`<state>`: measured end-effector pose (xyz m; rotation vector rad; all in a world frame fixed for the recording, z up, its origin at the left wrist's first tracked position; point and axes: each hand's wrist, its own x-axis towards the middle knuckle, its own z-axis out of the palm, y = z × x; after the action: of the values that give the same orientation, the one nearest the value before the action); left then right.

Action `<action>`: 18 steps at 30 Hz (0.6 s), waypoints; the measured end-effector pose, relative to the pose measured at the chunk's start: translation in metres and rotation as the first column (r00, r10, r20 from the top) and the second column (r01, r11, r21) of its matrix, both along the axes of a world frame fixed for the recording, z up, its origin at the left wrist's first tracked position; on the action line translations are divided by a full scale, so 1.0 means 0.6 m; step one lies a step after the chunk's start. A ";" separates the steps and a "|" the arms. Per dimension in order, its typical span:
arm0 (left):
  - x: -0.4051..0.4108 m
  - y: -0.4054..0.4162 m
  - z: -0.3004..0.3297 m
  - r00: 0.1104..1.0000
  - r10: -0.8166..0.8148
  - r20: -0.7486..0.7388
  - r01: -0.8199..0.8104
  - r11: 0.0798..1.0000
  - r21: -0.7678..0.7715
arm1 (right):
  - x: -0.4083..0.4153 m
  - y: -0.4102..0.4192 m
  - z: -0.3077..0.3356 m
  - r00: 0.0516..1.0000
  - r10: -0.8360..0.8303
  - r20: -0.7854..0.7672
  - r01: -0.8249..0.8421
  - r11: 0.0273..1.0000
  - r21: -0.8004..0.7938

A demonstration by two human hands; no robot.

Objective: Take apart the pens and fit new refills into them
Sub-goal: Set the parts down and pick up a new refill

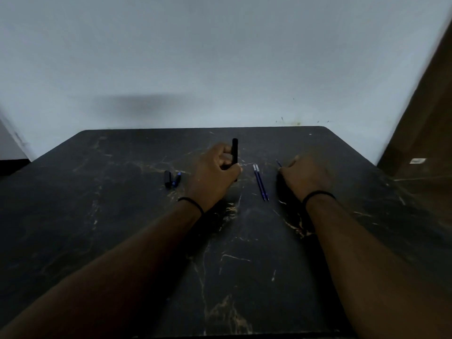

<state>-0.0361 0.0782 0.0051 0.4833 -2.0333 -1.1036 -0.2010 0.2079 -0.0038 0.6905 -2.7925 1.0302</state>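
Head view shows one dark marbled table [122, 216] against a pale wall [220, 57]. Left hand [215, 172] curls its fingers round one black pen barrel [235, 150], held upright above the tabletop. Right hand [303, 174] pinches one thin refill [279, 163] low over the table. Two blue refills [260, 182] lie side by side between the hands. Two small pen parts [172, 179], one black, one blue, lie left of the left hand.
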 end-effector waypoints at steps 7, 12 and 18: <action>-0.007 0.016 0.004 1.000 -0.005 -0.025 0.005 1.000 0.007 | 0.009 0.004 0.014 0.998 0.022 -0.062 -0.022 1.000 -0.009; 0.001 0.008 0.002 0.999 0.037 -0.001 -0.037 0.999 -0.001 | 0.026 -0.006 0.020 0.989 0.058 -0.139 -0.052 0.998 0.044; 0.009 0.001 -0.003 0.999 0.041 -0.017 -0.041 0.999 -0.001 | 0.018 0.012 0.024 0.999 -0.011 -0.043 0.019 0.983 0.182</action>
<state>-0.0308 0.0790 0.0033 0.5114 -2.0009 -1.0784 -0.1904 0.2152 0.0104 0.7001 -2.8756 0.7543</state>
